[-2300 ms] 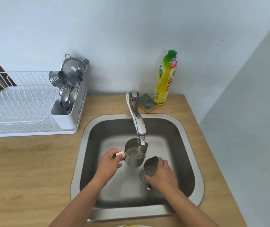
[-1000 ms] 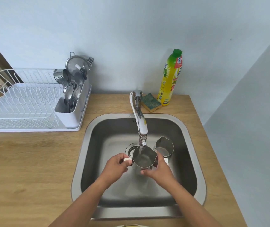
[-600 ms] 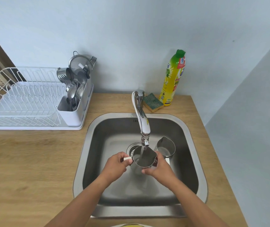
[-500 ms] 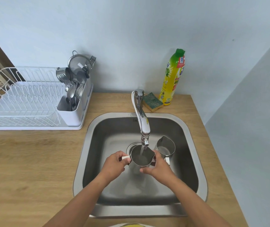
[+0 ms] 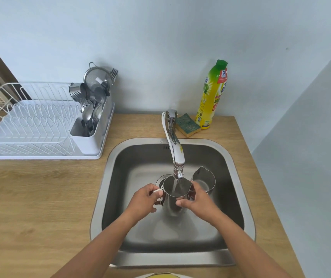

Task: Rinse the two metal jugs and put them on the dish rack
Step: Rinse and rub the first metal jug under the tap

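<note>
A person's left hand point(image 5: 143, 198) curls shut around the white-tipped handle of a small, round stainless-steel jug point(image 5: 175, 194), held upright under a running chrome tap point(image 5: 173, 145) over the middle of a square steel sink point(image 5: 108, 177). The right hand point(image 5: 197, 199), at the jug's 3 o'clock, presses thumb and bent fingers point(image 5: 180, 203) against its wall and rim. Water falls straight into the jug's open mouth. A second spouted steel jug point(image 5: 205, 180) stands upright on the sink floor, just beside the first at 2 o'clock. At the sink's 10 o'clock a white wire dish rack point(image 5: 30, 125) sits on the wooden counter point(image 5: 40, 197), its caddy full of metal cutlery point(image 5: 92, 105). At 12 to 1 o'clock lie a green-and-yellow sponge point(image 5: 187, 125) and a yellow dish-soap bottle point(image 5: 212, 95)
</note>
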### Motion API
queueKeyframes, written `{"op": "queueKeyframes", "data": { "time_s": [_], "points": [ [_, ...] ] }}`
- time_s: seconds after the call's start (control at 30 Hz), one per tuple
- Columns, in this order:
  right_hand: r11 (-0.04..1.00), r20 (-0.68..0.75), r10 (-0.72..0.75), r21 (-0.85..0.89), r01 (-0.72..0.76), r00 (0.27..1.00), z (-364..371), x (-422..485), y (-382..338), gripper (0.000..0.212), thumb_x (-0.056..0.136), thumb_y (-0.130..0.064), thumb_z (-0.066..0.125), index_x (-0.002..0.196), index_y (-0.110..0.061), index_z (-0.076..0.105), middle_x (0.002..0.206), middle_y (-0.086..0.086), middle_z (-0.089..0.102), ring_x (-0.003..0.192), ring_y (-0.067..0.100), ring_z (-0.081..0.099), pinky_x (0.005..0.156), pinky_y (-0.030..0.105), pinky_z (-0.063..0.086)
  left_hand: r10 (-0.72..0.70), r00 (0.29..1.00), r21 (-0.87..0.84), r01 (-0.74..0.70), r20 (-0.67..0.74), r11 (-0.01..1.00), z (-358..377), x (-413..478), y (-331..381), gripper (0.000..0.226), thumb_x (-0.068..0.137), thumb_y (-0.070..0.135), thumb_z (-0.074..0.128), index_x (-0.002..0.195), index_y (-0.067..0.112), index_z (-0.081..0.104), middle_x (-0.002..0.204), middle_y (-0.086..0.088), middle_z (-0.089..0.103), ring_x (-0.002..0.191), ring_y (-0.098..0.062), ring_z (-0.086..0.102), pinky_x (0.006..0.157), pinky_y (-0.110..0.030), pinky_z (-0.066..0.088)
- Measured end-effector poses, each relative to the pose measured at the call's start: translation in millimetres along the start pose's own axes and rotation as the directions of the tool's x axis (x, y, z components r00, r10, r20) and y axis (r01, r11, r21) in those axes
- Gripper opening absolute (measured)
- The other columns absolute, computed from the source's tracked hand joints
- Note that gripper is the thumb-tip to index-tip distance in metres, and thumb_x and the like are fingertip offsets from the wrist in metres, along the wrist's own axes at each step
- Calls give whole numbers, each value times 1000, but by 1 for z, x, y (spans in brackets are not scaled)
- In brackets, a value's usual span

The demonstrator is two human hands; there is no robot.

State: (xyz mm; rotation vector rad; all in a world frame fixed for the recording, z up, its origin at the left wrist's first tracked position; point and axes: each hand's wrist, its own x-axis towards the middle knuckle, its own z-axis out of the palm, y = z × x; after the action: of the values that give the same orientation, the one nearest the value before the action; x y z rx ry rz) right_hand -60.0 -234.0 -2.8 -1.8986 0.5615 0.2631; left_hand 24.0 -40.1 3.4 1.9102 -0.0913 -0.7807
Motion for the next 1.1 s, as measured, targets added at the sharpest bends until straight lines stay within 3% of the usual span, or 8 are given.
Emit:
{"op": "queueKeyframes", "data": {
  "time_s": [0.1,0.17,0.27,0.37,0.57,0.7,0.8,1.1],
  "points": [
    [999,-2,15,31,-15,1000,-1,2,0,65,57,-45,85,113,-34,54,111,-11,71,108,9,65,105,41,47,-8,1000,2,8,-3,1000,-2,2,1,8,94,27,59,92,21,64,96,-5,71,76,-14,65,65,-33,59],
    [1000,-9,22,19,-22,1000,-3,2,-3,61,61,-49,84,113,-28,57,107,-9,72,102,9,67,98,37,52,-14,1000,10,14,-4,1000,-4,3,4,10,94,29,58,92,21,64,93,-3,74,74,-17,67,59,-32,58],
    [999,-13,48,12,-48,999,-3,-1,-10,56,69,-54,81,110,-24,59,104,-8,71,94,8,67,78,27,54,-48,999,26,48,19,999,-8,4,7,14,94,33,56,93,22,65,88,-6,76,67,-19,70,53,-32,56],
    [996,-6,92,5,-92,996,-2,-3,-13,43,77,-54,74,106,-25,58,99,-9,67,84,8,65,58,21,46,-78,996,63,75,36,995,-9,3,8,19,95,36,54,94,21,65,82,-7,77,62,-21,70,47,-28,52],
    [982,0,178,-66,-178,984,1,-1,-15,61,74,-73,61,107,-22,60,97,-4,71,81,17,70,53,27,50,-132,990,102,128,40,987,-7,4,7,26,96,38,52,95,16,66,75,-8,77,59,-26,73,42,-24,46],
    [966,0,238,-105,-236,971,2,0,-17,67,74,-78,56,91,-14,64,81,2,73,63,18,71,50,27,52,-179,982,87,174,53,981,-6,7,4,30,98,37,52,97,11,66,75,-13,77,55,-26,70,40,-23,42],
    [954,-3,277,-113,-276,961,3,1,-17,76,71,-82,53,90,-9,66,77,8,75,57,21,71,46,26,50,-202,977,79,197,63,977,-4,10,2,32,98,37,52,97,8,66,69,-11,74,51,-24,68,38,-22,40],
    [931,-35,335,-140,-336,942,3,2,-22,86,63,-89,49,97,-12,67,83,6,75,65,22,72,50,27,53,-236,968,73,229,92,971,-4,16,-1,35,98,37,52,98,5,66,66,-9,72,49,-23,67,38,-21,38]
  ]
}}
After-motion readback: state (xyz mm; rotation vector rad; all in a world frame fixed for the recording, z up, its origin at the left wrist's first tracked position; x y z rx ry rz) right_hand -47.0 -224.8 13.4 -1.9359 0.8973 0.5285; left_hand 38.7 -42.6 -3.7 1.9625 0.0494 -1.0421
